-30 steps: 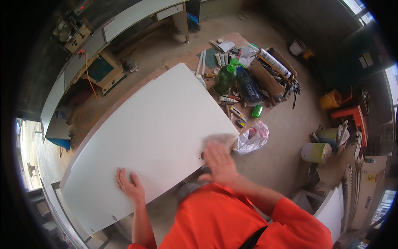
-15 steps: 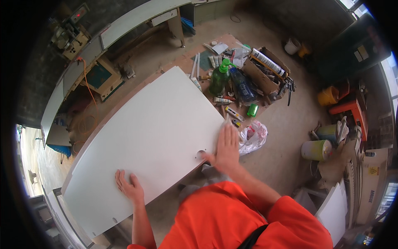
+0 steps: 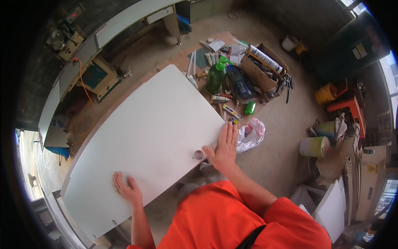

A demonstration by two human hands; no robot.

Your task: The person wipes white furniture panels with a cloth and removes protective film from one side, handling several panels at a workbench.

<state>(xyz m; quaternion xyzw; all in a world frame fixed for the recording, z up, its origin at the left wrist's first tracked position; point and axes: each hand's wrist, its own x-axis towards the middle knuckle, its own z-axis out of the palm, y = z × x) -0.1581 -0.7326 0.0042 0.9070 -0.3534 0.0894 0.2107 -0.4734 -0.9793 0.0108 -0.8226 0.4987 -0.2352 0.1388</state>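
Observation:
A large white panel [image 3: 145, 124] lies flat in front of me, one long edge close to my body. Near that edge, toward its right corner, is a round hole [image 3: 199, 155]; a second small hole [image 3: 114, 222] shows at the panel's left end. My left hand [image 3: 127, 189] rests on the panel's surface, fingers apart, holding nothing. At the right end, my right hand [image 3: 225, 148] lies against the panel's corner edge with fingers stretched and thumb spread over the surface beside the round hole.
Beyond the panel's right end sit a green pump bottle [image 3: 217, 76], a dark blue bottle [image 3: 241, 85], a cardboard box [image 3: 259, 74] with a caulking gun [image 3: 267, 60], and a white plastic bag [image 3: 251, 135]. A paint can [image 3: 314, 147] and cardboard sheets [image 3: 367, 186] stand at right.
My right hand was blurred by motion at the panel's right edge and now shows sharply there, slightly lower. My left hand stays on the panel. The view has shifted a little.

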